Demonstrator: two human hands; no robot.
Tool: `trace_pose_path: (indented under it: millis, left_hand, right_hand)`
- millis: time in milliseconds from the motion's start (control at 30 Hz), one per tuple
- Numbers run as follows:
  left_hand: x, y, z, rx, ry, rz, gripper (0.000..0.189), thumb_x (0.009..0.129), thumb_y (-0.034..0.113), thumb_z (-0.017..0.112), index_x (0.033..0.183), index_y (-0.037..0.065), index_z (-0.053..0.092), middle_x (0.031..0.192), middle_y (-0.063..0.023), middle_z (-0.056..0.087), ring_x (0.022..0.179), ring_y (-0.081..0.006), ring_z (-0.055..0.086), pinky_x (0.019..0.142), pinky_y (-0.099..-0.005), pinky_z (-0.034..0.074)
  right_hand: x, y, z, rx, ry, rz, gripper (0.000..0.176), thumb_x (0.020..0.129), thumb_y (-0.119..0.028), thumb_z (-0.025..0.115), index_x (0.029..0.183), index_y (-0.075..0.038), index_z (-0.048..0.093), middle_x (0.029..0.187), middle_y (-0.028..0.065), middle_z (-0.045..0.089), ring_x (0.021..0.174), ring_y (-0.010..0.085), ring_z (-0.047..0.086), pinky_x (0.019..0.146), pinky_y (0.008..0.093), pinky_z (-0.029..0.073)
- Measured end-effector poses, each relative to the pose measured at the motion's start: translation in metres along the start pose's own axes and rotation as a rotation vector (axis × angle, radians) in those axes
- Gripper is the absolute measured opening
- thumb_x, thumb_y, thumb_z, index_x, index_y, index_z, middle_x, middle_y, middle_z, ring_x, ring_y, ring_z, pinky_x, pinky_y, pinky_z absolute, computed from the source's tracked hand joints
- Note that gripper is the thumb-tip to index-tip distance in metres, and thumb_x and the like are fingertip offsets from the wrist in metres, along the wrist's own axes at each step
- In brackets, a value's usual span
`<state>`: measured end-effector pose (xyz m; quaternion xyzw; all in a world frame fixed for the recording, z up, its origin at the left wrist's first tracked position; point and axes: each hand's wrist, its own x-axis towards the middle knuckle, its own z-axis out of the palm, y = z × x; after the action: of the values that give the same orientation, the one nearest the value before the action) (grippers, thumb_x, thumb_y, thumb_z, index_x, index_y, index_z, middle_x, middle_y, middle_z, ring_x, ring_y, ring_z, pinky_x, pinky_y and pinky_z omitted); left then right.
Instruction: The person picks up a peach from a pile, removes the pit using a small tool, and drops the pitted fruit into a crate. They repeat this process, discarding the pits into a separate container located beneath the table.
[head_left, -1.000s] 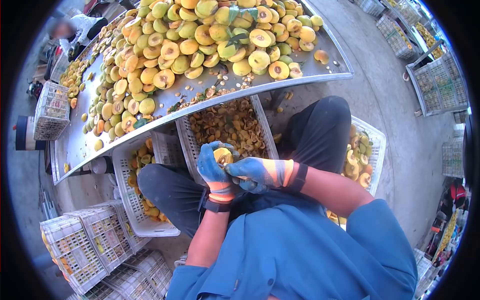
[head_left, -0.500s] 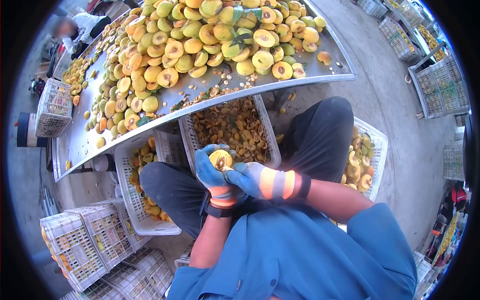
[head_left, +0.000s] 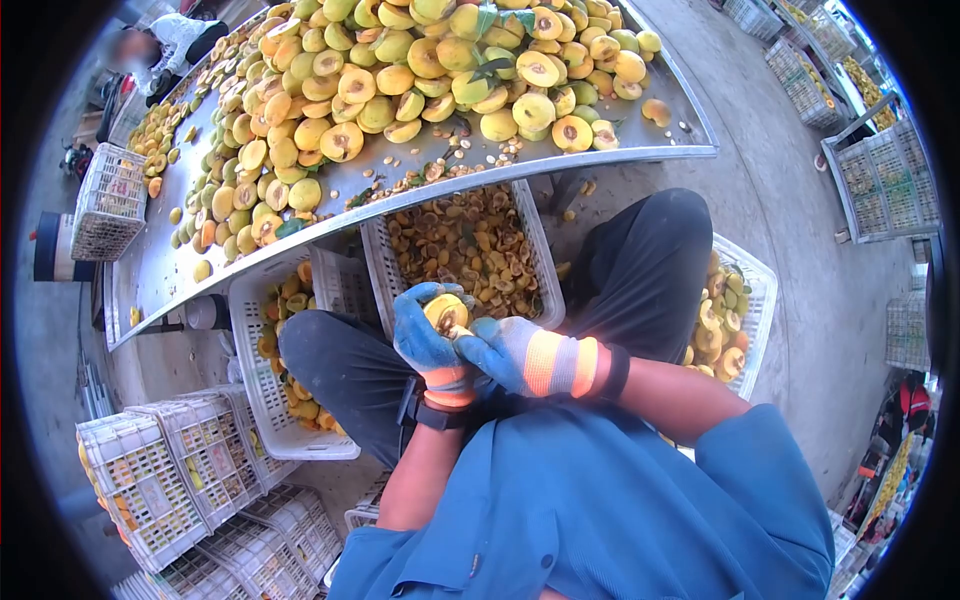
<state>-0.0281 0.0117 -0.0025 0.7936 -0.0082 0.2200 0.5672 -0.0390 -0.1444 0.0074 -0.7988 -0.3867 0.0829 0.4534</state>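
In my left hand (head_left: 428, 328), gloved in blue with an orange cuff, rests a halved yellow peach (head_left: 445, 314). Its cut face, with a brown hollow at the middle, is turned up. My right hand (head_left: 510, 352), in a matching glove, is closed close against the peach's lower edge. A small pale tip shows at its thumb, and I cannot tell what those fingers hold. Just beyond both hands, a white crate (head_left: 543, 250) contains brownish pieces and pits. Ahead, the metal table (head_left: 400, 170) carries a large heap of halved peaches (head_left: 385, 85).
A crate of peach halves (head_left: 290, 448) stands by my left knee, another (head_left: 757, 310) by my right. Stacked crates (head_left: 150, 490) fill the lower left. More crates (head_left: 885, 180) line the right side. Another person (head_left: 175, 50) is at the table's far left.
The peach half has tilted slightly in my left hand, and my right hand has shifted a little along its lower edge. The whole view has moved slightly.
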Motion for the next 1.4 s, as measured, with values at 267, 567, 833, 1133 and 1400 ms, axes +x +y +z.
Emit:
trace_pose_path:
  millis: [267, 567, 833, 1133, 1400]
  left_hand:
    - [0.002, 0.008, 0.004, -0.202, 0.041, -0.241, 0.041, 0.114, 0.038, 0.042, 0.105, 0.002, 0.060, 0.094, -0.0143, 0.072, 0.081, -0.0219, 0.073, 0.074, -0.0323, 0.061]
    - [0.003, 0.001, 0.008, -0.585, 0.111, -0.570, 0.048, 0.114, 0.043, 0.035, 0.104, 0.004, 0.061, 0.089, -0.0140, 0.071, 0.077, -0.0231, 0.070, 0.073, -0.0342, 0.060]
    - [-0.001, 0.001, 0.003, -0.576, 0.108, -0.589, 0.036, 0.113, 0.035, 0.043, 0.101, 0.004, 0.059, 0.086, -0.0112, 0.070, 0.077, -0.0208, 0.071, 0.071, -0.0319, 0.060]
    - [-0.006, -0.010, 0.008, -0.352, 0.075, -0.418, 0.017, 0.099, 0.017, 0.067, 0.102, 0.004, 0.058, 0.082, -0.0086, 0.072, 0.073, -0.0185, 0.072, 0.065, -0.0299, 0.057]
    - [-0.006, 0.000, 0.007, -0.428, -0.032, -0.461, 0.050, 0.113, 0.045, 0.041, 0.097, 0.003, 0.062, 0.078, -0.0134, 0.072, 0.064, -0.0217, 0.069, 0.061, -0.0307, 0.056]
  right_hand:
    - [0.008, -0.009, 0.006, 0.562, 0.010, 0.429, 0.029, 0.107, -0.024, 0.055, 0.116, 0.002, 0.065, 0.087, 0.0114, 0.062, 0.070, 0.0248, 0.063, 0.058, 0.0402, 0.051]
    - [0.009, -0.020, 0.002, 0.497, 0.138, 0.526, 0.041, 0.112, -0.036, 0.048, 0.112, 0.001, 0.068, 0.094, 0.0169, 0.070, 0.086, 0.0313, 0.068, 0.078, 0.0416, 0.053]
    - [0.002, 0.000, 0.003, 0.354, 0.019, 0.313, 0.045, 0.112, -0.039, 0.046, 0.106, -0.002, 0.070, 0.096, 0.0182, 0.072, 0.085, 0.0351, 0.068, 0.079, 0.0439, 0.050]
    - [0.015, -0.005, -0.015, 0.998, -0.234, 0.940, 0.041, 0.110, -0.046, 0.053, 0.098, -0.010, 0.067, 0.072, 0.0019, 0.059, 0.057, 0.0125, 0.050, 0.052, 0.0315, 0.039]
    - [0.008, -0.008, -0.029, 1.318, -0.265, 1.040, 0.041, 0.107, -0.051, 0.056, 0.090, -0.014, 0.058, 0.065, -0.0065, 0.042, 0.052, 0.0065, 0.037, 0.047, 0.0242, 0.028]
